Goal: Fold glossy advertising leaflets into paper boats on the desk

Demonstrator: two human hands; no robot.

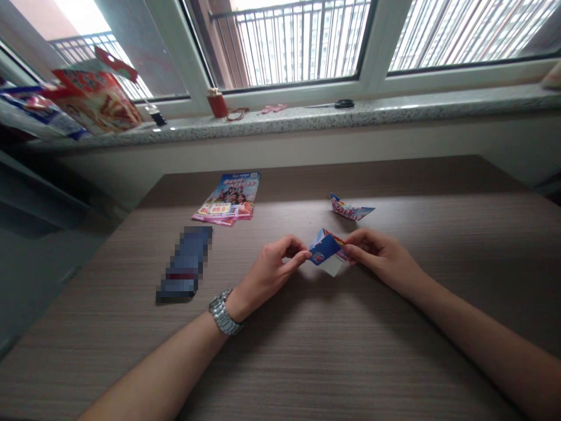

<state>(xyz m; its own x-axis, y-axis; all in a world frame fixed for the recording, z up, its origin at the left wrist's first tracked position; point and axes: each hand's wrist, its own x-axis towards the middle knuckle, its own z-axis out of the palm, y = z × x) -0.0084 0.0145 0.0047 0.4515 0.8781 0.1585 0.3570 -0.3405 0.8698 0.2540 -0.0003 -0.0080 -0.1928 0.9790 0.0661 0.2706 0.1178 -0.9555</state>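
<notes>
Between my two hands is a small piece of folded paper (326, 249), printed blue with red and yellow parts and a pale flap at its lower side. My left hand (280, 259) pinches its left corner between thumb and fingertips, and a metal watch (224, 313) is on that wrist. At the paper's right corner, my right hand (379, 257) pinches with thumb and forefinger. Just beyond the hands, a finished-looking folded paper boat (350, 209) in similar bright print rests on the table.
Colourful flyers (232, 196) lie stacked at the back left of the wooden table (307, 362). Nearer stands a blurred-out dark phone-like object (184, 263), lying flat. Scissors (344, 104), a red container (217, 103) and snack bags (96, 99) are on the stone windowsill (385, 114).
</notes>
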